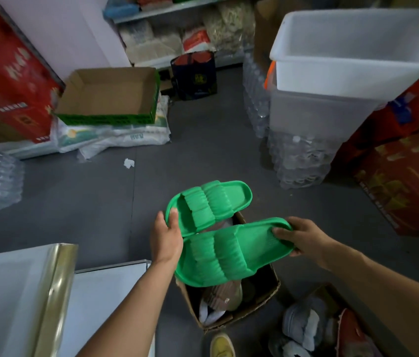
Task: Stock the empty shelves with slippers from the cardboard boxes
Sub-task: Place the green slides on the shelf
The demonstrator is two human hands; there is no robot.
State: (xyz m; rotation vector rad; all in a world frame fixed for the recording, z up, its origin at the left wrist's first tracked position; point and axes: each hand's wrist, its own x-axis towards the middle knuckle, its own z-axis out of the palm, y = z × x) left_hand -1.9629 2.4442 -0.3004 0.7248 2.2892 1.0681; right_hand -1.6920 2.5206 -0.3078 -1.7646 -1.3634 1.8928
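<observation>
Slippers of bright green moulded foam, each with a thick rounded sole and a broad ruched strap, held at centre frame above an open cardboard box [231,305]. The far slipper [208,204] is gripped at one end by the left hand [166,239], thumb [173,215] curled over its rim and fingers beneath. The near slipper [231,253] is pinched at its right end by the right hand [302,237], fingertips [280,231] lying on the footbed and thumb under the sole. The two slippers lie side by side, the near one overlapping the far one's edge. The box below holds further footwear in beige and white; exact items cannot be told. At lower right, a second box [332,295] contains fluffy grey-blue slippers [303,323]. A shallow empty tray box [110,94] with green printed sides sits at upper left on white sacks [115,137]. A translucent white plastic tub [352,50] stands at upper right on shrink-wrapped bottles [298,161]. A glossy white shelf edge [56,292] fills the lower left.
</observation>
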